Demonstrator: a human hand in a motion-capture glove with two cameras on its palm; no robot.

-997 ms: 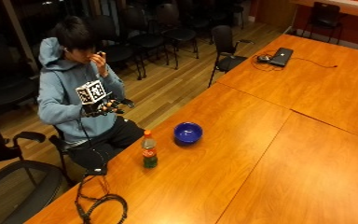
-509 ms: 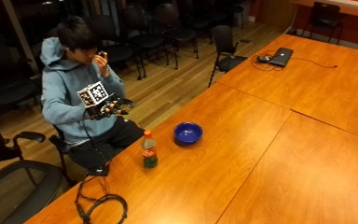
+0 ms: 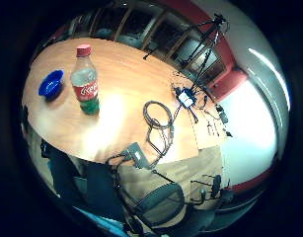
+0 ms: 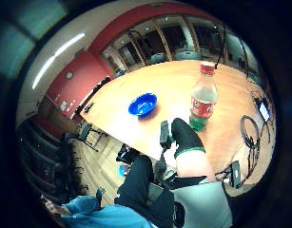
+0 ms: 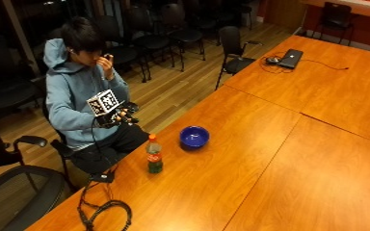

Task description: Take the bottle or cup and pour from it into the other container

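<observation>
Outside view: a person in a light blue hooded top sits in a chair (image 5: 63, 149) at the long edge of a wooden table (image 5: 256, 159), gloved right hand (image 5: 122, 115) held in front of the chest, off the table and well apart from the bottle (image 5: 153, 154). The hand holds nothing; from the thumb-side palm view one gloved finger (image 4: 184, 135) shows bent, but whether the rest of the fingers are curled or straight cannot be told. The bare left hand (image 5: 107, 61) is raised to the face. The bottle, red-capped with a red label and a green lower part, stands upright close to the table's near edge, with a blue bowl (image 5: 194, 136) just beside it, further in from that edge. A coil of black cable (image 5: 105, 214) lies near the table's corner. A laptop (image 5: 291, 58) sits by the far edge.
</observation>
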